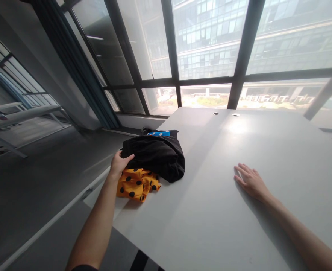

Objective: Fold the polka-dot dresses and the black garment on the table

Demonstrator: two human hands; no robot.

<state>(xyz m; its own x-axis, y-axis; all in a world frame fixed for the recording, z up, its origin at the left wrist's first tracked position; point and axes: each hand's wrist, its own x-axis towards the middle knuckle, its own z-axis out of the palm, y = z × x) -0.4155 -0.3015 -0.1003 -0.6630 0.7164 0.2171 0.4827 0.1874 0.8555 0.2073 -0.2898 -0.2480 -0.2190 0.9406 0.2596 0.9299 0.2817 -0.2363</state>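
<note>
Pinching black cloth (pixel 156 154), left fingers (pixel 129 158) sit near orange dotted fabric (pixel 136 186); right fingers (pixel 244 170) spread over table (pixel 205 214)

The scene is lit by daylight through the windows (pixel 244 52); the building (pixel 208 37) beyond is washed out, and glare is thrown onto the white tabletop (pixel 199 214). A shadow is cast by the right hand (pixel 252 182); the floor (pixel 50 180) at left is dimly lit; lines are stretched and slanted toward the edges.
</note>
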